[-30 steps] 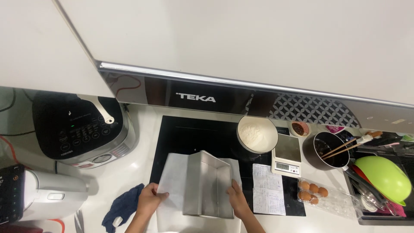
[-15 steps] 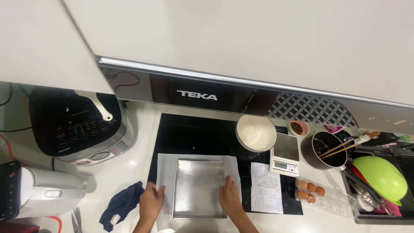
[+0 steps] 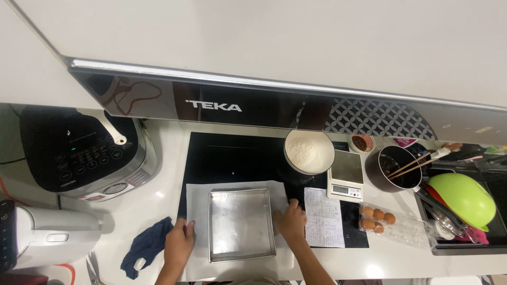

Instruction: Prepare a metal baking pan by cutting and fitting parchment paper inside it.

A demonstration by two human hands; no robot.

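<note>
Square metal baking tray (image 3: 241,224): lies on white parchment sheet (image 3: 198,211), between both hands. Left hand (image 3: 179,244), right hand (image 3: 291,220): flat, fingers loosely spread, pressing the sheet just beside the tray, gripping nothing.

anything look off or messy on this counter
Nothing spilled or damaged. The metal baking tray sits square on the white paper, one hand on each side. Only the dark blue cloth lies crumpled.
</note>
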